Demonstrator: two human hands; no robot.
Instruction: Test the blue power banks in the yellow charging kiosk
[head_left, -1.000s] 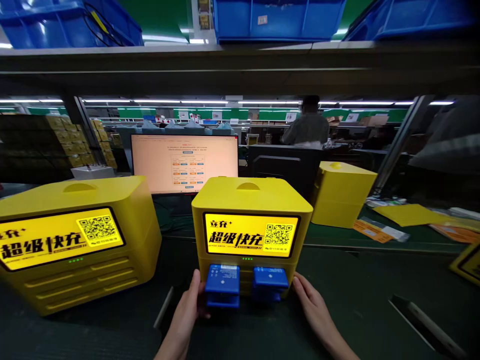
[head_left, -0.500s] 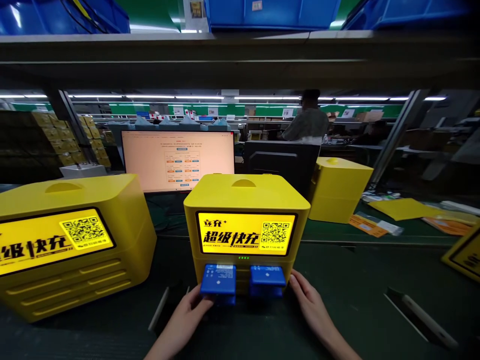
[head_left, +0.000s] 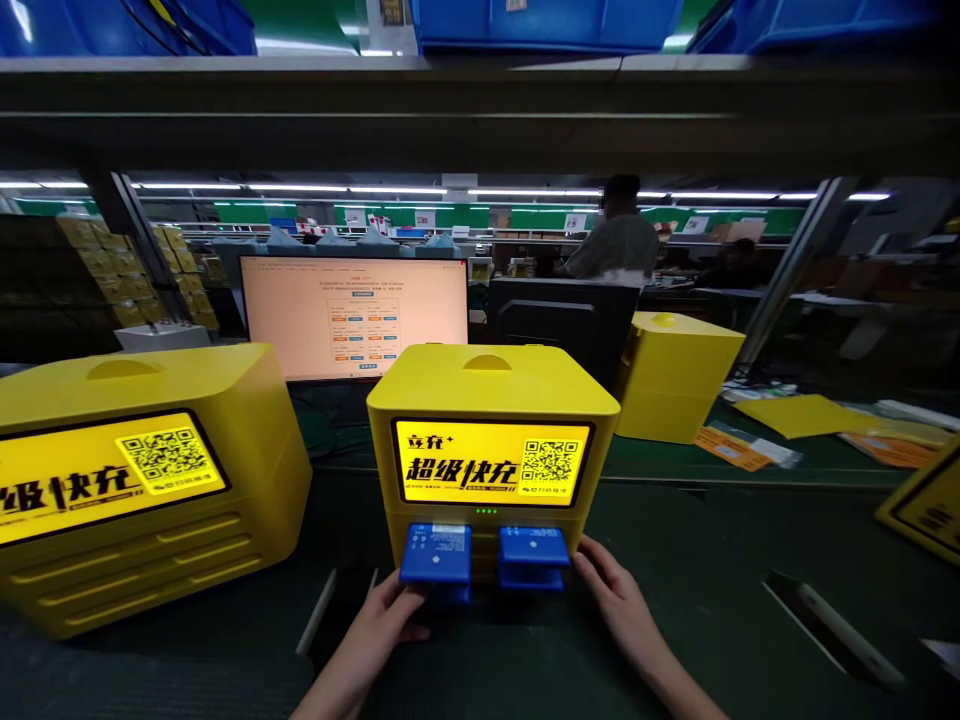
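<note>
A small yellow charging cabinet [head_left: 491, 390] with a lit screen stands in front of me on the dark belt. Blue power banks stick out of its lower slots in two stacks, a left pair [head_left: 436, 553] and a right pair [head_left: 534, 547]. My left hand [head_left: 381, 628] reaches under the left pair, fingers and thumb closed on the lower blue power bank. My right hand [head_left: 611, 590] rests with its fingers spread against the cabinet's lower right corner, beside the right pair, holding nothing.
A larger yellow cabinet [head_left: 142, 470] stands at the left and another yellow one [head_left: 675, 375] at the back right. A lit monitor [head_left: 352, 315] is behind the middle cabinet. Yellow sheets [head_left: 810, 415] lie at the right. A person [head_left: 611, 240] stands far behind.
My left hand slid from the left side of the blue power banks to beneath them. The view shifted slightly left and down. My right hand stays at the cabinet's corner.
</note>
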